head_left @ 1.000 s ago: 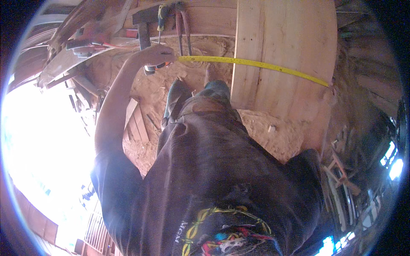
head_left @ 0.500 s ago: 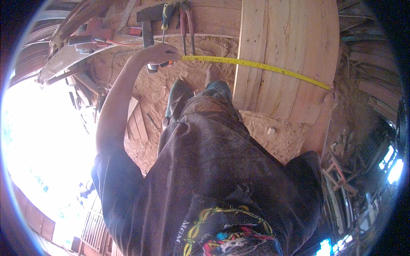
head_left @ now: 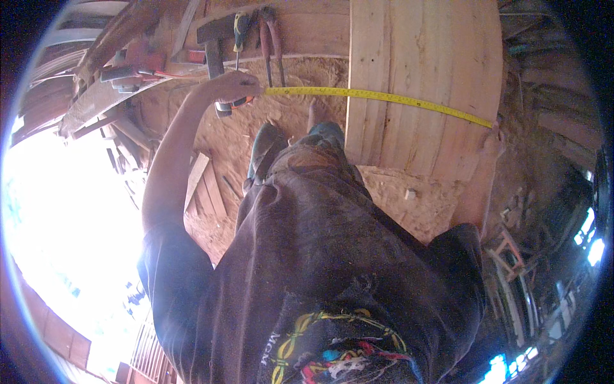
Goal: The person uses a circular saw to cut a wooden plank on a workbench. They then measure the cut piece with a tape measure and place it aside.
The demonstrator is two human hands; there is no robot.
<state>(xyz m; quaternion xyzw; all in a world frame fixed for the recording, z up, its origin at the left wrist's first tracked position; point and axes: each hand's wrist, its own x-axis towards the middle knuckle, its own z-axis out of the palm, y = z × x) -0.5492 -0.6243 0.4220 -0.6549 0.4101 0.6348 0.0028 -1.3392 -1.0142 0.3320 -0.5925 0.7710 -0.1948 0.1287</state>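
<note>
A yellow tape measure [head_left: 384,97] stretches across a wide wooden panel [head_left: 422,57] made of several joined boards. My left hand [head_left: 238,88] is closed around its orange and dark case, out past the panel's left edge. Over bare ground, a length of the blade spans from that hand to the panel. At the panel's right edge my right hand [head_left: 491,142] pinches the other end of the blade; its fingertips are small and partly blurred.
A hammer [head_left: 214,54], a screwdriver [head_left: 240,32] and red-handled pincers [head_left: 269,40] lie at the far beam, beyond my left hand. A red power tool [head_left: 137,69] sits further left. Wood offcuts [head_left: 208,192] and a small pale block [head_left: 410,193] lie on the sawdust-covered ground.
The panel and tools appear slightly further left in the view. Both hands keep their hold, and the tape stays stretched across the panel.
</note>
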